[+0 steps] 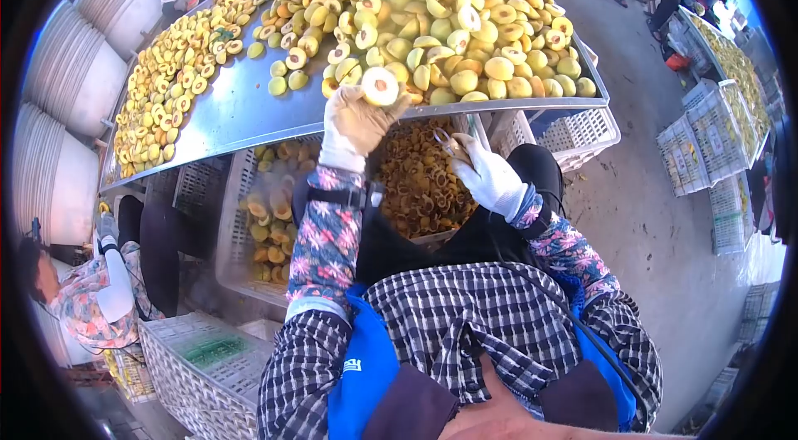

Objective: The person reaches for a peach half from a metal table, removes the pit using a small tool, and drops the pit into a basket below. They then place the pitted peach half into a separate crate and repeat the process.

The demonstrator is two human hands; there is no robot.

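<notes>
My left hand [356,126], in a soiled white glove, is closed round a halved yellow peach [380,87] near the steel table's front edge. The cut face shows pale flesh with a brownish centre. Lower and to the right, my gloved right hand [490,178] grips a small metal tool with a looped end [443,139]. That loop is apart from the fruit. A large heap of yellow-green peach halves [465,16] covers much of the table [224,120]. Below my hands, a container holds brown peach scraps [424,182].
Another pile of peach halves [170,95] lies on the table's left side. A crate [229,244] with peach halves stands under the table, left of my legs. A co-worker [91,299] sits at the left. White crates [706,132] stand along the right, beyond the concrete floor.
</notes>
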